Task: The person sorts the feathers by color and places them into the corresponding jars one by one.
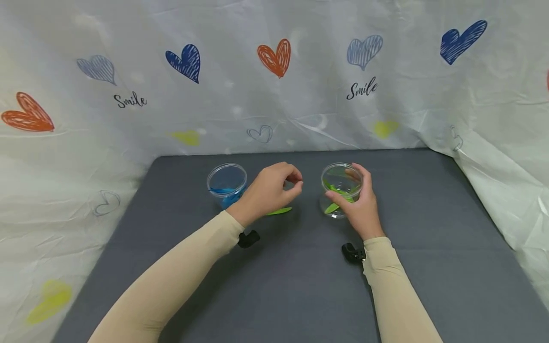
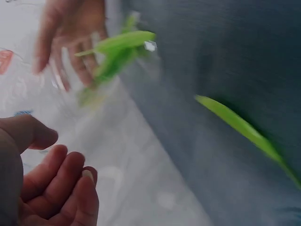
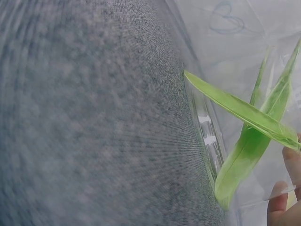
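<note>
My right hand (image 1: pixel 362 209) grips a clear round jar (image 1: pixel 336 215), thumb on the near side and fingers round the far side. Several green feathers (image 3: pixel 244 157) lie crossed inside it, large in the right wrist view. To its left, my left hand (image 1: pixel 266 190) hangs over the table with fingers loosely curled; nothing lies between thumb and fingers in the left wrist view. A loose green feather (image 1: pixel 281 210) lies on the table below this hand, partly hidden by it.
Behind my left wrist stands a second clear jar (image 1: pixel 227 166) with blue feathers (image 1: pixel 230 197) in it. The dark grey table (image 1: pixel 291 286) ends at the back against a pale curtain (image 1: pixel 309 105) printed with hearts.
</note>
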Demonstrator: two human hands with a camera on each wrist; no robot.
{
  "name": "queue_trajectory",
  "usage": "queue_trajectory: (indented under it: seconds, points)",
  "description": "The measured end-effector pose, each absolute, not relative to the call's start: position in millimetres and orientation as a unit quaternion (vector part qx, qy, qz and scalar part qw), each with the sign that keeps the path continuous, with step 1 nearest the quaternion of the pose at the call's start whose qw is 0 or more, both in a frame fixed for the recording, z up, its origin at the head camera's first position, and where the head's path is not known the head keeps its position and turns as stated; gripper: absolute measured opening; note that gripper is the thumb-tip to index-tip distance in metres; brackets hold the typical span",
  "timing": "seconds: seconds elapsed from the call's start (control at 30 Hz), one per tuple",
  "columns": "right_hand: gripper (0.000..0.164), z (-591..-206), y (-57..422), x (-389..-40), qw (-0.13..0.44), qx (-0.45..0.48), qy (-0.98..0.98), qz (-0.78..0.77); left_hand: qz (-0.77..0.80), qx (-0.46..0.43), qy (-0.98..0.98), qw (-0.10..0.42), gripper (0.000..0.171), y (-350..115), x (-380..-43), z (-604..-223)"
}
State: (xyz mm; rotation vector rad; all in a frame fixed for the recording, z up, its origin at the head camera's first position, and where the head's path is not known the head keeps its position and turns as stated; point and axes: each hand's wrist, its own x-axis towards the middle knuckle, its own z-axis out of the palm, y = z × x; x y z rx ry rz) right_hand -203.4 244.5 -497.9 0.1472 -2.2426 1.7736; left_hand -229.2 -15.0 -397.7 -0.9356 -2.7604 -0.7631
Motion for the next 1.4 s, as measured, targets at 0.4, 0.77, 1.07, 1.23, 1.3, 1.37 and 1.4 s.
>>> queue_trajectory:
  seconds: [0.4,0.77,1.07,1.23,1.3,1.37,1.4]
  points:
    - [0.093,-497,244,-200,0.137,0.052,-0.777,0.613,-0.159,-0.285,-0.945,0.020,0.015,-69,-213,-429]
    - [0.093,-501,246,-202,0.147,0.049,-0.779,0.608,0.049,-0.354,-0.931,0.081,0.009,-75,-206,-448]
    - [0.093,-499,245,-203,0.142,0.052,-0.780,0.608,0.120,-0.326,-0.935,0.071,0.007,-67,-200,-448]
    - [0.094,-497,244,-203,0.140,0.055,-0.777,0.611,0.125,-0.326,-0.935,0.057,0.008,-64,-201,-448]
    - [0.093,-497,245,-203,0.140,0.055,-0.778,0.610,0.120,-0.325,-0.936,0.052,0.009,-63,-201,-449]
    - [0.093,-498,245,-203,0.139,0.054,-0.779,0.609,0.113,-0.325,-0.938,0.047,0.010,-63,-202,-450]
    - [0.093,-498,246,-202,0.139,0.054,-0.779,0.609,0.109,-0.326,-0.938,0.046,0.011,-63,-202,-450]
